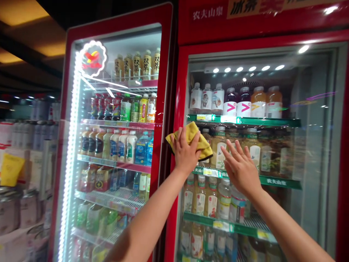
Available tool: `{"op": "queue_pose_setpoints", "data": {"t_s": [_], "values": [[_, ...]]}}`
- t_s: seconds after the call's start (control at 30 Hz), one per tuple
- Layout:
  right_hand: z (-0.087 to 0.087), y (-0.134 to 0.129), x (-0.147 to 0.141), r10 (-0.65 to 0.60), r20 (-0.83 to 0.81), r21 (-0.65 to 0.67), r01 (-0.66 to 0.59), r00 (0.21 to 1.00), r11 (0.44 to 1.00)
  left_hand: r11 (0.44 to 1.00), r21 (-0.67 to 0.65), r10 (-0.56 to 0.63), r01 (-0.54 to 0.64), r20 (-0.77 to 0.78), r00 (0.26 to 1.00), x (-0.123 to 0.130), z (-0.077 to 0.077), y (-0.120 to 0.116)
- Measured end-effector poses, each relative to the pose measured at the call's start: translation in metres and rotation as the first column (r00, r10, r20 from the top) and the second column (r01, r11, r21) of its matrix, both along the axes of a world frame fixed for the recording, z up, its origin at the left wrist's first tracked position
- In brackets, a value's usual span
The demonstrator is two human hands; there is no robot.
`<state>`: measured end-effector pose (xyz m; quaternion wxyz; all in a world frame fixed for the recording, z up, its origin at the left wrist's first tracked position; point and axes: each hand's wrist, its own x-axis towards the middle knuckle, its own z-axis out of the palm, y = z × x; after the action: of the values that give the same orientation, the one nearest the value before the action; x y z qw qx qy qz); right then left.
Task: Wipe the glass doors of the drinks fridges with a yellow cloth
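My left hand (pixel 187 151) is spread over a yellow cloth (pixel 203 143) with a dark edge, pressing it flat against the left part of the right-hand fridge's door, across its red frame (pixel 183 87) and the glass. Just to the right, my right hand (pixel 241 167) has its fingers apart and holds nothing. It is at the glass door (pixel 283 145), in front of the middle shelf of bottles; whether the palm touches the glass I cannot tell. Behind the glass, bottles with white labels (pixel 220 149) stand on green-edged shelves (pixel 280 182).
A second red-framed fridge (pixel 167 72) stands at the left, its shelves full of drinks, with a bright light strip (pixel 70 145) down its side. Farther left are blurred store shelves with a yellow tag (pixel 12 170) and metal containers (pixel 9 211).
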<state>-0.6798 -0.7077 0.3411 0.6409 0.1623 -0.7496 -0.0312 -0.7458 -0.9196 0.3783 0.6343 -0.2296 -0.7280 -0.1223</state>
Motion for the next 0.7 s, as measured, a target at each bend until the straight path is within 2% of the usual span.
{"op": "queue_pose_setpoints", "data": {"t_s": [0.03,0.1,0.2,0.23,0.27,0.3,0.37,0.47,0.5,0.53,0.6,0.67,0.7], "values": [[0.002,-0.002,-0.001,-0.014,-0.002,-0.004,0.014,1.0,1.0,0.999,0.044,0.004,-0.004,-0.01,1.0,0.001,0.004,0.006],[0.001,-0.004,-0.004,-0.038,-0.004,0.009,0.038,0.999,0.999,1.0,0.028,0.001,0.001,-0.049,0.999,0.003,-0.009,0.01],[-0.007,-0.001,-0.005,-0.066,-0.008,0.061,0.066,0.998,0.996,0.977,-0.211,-0.048,0.023,-0.111,0.993,0.001,-0.048,-0.005],[-0.009,0.002,-0.005,-0.071,-0.009,0.076,0.071,0.997,0.995,0.953,-0.302,-0.059,0.021,-0.117,0.991,0.0,-0.055,-0.012],[-0.01,0.004,-0.005,-0.072,-0.011,0.089,0.073,0.997,0.993,0.94,-0.342,-0.046,0.005,-0.111,0.993,-0.001,-0.057,-0.018],[-0.01,0.007,-0.005,-0.071,-0.013,0.098,0.072,0.997,0.993,0.943,-0.333,-0.019,-0.016,-0.102,0.995,-0.002,-0.052,-0.021],[-0.007,0.013,-0.005,-0.065,-0.021,0.095,0.066,0.998,0.993,0.979,-0.194,0.055,-0.064,-0.053,0.997,-0.001,-0.025,-0.015],[-0.001,0.019,-0.005,-0.061,-0.049,0.066,0.064,0.997,0.996,0.995,0.002,0.1,-0.1,0.01,0.995,0.005,0.02,0.02],[-0.001,0.022,-0.004,-0.058,-0.059,0.063,0.061,0.997,0.996,0.995,0.021,0.1,-0.1,0.011,0.995,0.008,0.026,0.033],[-0.001,0.025,-0.004,-0.051,-0.069,0.067,0.056,0.996,0.996,0.996,0.003,0.092,-0.092,-0.001,0.996,0.01,0.026,0.044],[-0.004,0.032,-0.001,-0.033,-0.089,0.083,0.041,0.995,0.996,0.991,-0.121,0.051,-0.057,-0.05,0.997,0.014,0.008,0.054],[-0.01,0.043,0.003,-0.022,-0.101,0.098,0.032,0.995,0.995,0.952,-0.305,-0.016,-0.015,-0.101,0.995,0.014,-0.022,0.045],[-0.013,0.049,0.006,-0.02,-0.1,0.107,0.031,0.995,0.994,0.915,-0.404,-0.052,0.002,-0.114,0.992,0.013,-0.036,0.036]]}}
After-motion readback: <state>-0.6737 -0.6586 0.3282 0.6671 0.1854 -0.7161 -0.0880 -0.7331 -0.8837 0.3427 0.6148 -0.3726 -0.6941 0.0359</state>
